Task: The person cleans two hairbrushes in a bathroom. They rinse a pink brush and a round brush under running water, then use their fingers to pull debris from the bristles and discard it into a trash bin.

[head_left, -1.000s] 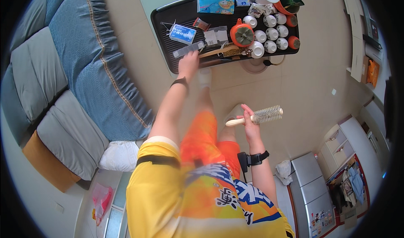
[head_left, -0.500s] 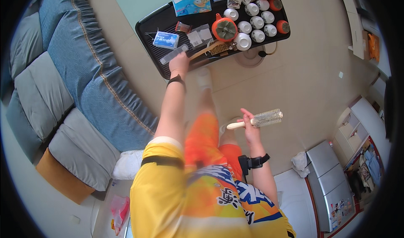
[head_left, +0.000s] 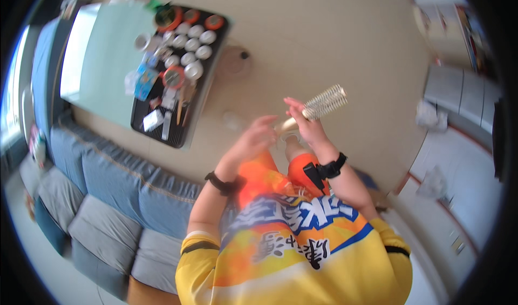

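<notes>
Two hands show, with one round hairbrush (head_left: 324, 104) between them, in front of the body and over the floor. The right hand (head_left: 307, 120) is clamped on the brush's pale handle, the bristled head pointing far and right. The left hand (head_left: 254, 137) is beside the handle's near end, its fingers smeared by blur; I cannot tell whether they are apart or pressed on it. There are two black wristbands, one on the left wrist (head_left: 219, 183) and one on the right wrist (head_left: 327, 168). Far left, one black tray (head_left: 175, 139) rests on a pale glass table (head_left: 102, 62). It carries roughly nine white cups (head_left: 193, 70), crowded enough that the count is unsure, and four round orange vessels: one teapot (head_left: 174, 77), one larger pot with a plant (head_left: 166, 19) and two small ones (head_left: 214, 22). One blue tissue pack (head_left: 145, 85) and one white-and-blue packet (head_left: 153, 120) are also there; smaller items beside them are hard to make out. Near left, a sofa (head_left: 113, 162) with at least three grey cushions (head_left: 105, 232) is cut off by the dark rim.
</notes>
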{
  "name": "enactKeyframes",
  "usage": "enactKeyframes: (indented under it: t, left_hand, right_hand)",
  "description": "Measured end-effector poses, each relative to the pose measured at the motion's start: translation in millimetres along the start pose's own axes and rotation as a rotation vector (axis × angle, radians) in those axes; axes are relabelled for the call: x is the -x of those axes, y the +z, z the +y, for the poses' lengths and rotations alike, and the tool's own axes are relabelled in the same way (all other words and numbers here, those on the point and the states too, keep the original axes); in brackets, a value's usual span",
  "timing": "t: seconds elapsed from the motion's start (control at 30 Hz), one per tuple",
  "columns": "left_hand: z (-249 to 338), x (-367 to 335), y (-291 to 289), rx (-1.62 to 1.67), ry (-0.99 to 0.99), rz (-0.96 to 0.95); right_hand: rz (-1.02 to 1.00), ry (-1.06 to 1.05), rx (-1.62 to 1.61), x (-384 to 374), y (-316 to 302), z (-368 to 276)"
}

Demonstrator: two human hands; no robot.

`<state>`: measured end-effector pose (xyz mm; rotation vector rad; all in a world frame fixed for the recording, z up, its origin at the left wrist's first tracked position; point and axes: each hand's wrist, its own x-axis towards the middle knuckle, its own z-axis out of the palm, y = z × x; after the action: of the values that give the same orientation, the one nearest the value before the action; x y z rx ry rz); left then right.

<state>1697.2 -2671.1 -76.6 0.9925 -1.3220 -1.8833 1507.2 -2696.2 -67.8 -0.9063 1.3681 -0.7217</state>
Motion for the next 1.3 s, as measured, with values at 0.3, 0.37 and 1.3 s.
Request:
enactKeyframes:
  t: [0.3,0.37,1.3]
  left_hand:
    - [45.3,-155.1,279.6,-0.152,0.081,-0.735]
    - [37.9,-175.9,330.1,-0.128,0.126,-0.805]
    - [1.3,-429.7,1033.5,-0.688,0.558,-1.901]
  right_hand:
    - [0.359,-0.204,-0.215,132.6,-249.8,-21.6]
    - [0.437,-0.221,-0.347,164.5,-301.8,-19.0]
    - [1.639,0.189,-0.356,448.4,-791.0,98.1]
